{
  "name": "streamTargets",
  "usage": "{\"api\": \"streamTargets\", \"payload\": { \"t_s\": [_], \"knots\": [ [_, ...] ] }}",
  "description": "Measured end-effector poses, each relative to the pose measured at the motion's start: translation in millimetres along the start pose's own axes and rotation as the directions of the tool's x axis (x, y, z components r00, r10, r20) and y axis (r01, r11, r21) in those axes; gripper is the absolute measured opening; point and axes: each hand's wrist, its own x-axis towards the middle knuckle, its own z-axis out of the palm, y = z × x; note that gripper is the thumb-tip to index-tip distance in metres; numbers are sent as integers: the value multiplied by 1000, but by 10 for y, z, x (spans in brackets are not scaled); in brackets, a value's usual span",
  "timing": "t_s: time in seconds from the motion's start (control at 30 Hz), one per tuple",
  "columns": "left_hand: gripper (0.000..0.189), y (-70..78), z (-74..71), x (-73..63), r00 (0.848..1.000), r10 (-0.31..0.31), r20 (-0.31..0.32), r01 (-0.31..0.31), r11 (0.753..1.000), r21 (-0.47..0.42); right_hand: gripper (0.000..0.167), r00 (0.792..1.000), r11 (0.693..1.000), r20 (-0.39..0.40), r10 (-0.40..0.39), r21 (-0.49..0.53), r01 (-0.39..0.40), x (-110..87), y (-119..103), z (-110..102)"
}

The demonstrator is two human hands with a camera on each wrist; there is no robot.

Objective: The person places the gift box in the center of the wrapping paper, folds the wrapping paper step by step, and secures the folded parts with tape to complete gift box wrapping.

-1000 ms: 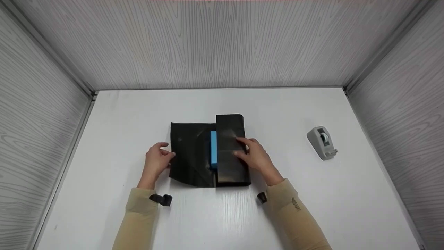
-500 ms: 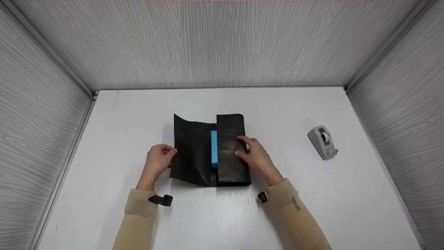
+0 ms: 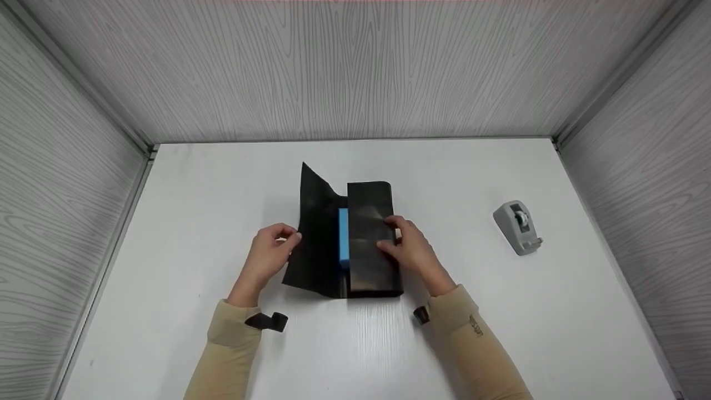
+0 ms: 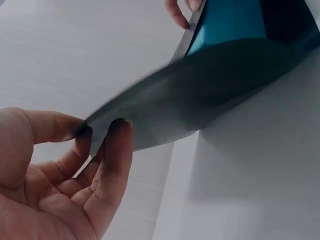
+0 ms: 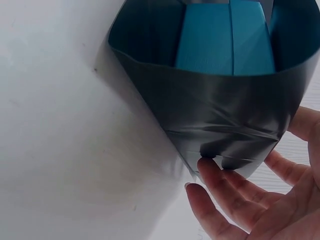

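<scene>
A: How does that black sheet (image 3: 319, 255) handle?

B: Light, I'd judge, and flexible but springy; it bows between supports. The sheen hints it may slip, and it probably creases easily. It spreads under and around the blue box (image 3: 344, 238), on the white table (image 3: 555, 333). The box looks stiff; its weight I can't tell.

A: Where to take hold?

B: The free edge left of the box, with a light pinch. The left hand (image 3: 271, 250) has it exactly there, thumb nearly closed against the fingertips. Gripping mid-edge leaves the far corner flaring up beyond the box.

A: And the right hand (image 3: 411, 249)?

B: Right of the box, thumb and forefinger parted, fingers loosely bent, touching the folded flap (image 3: 366, 272) without any firm grip I can make out. A gentle press suits it, since the fold could spring back.

A: What differs from a second ago?

B: The left flap (image 3: 316, 222) no longer lies nearly flat; it stands steeply, its edge closer to the box, and the left hand is nearer too. The right hand has barely shifted.
</scene>
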Motion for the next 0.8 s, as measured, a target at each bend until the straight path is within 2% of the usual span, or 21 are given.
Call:
{"api": "streamTargets", "payload": {
  "t_s": [0.4,0.7,0.8],
  "knots": [
    [10,171,257,20,993,106,46,-101,989,-106,55,1000,1000,-2,-4,16,4,2,-8,-8],
    [10,261,465,80,992,116,41,-109,981,-158,54,1000,999,-3,-28,19,28,8,10,-4],
    [10,392,502,46,990,131,53,-122,980,-157,54,1000,1000,3,-23,20,23,5,7,-10]
  ]
}}
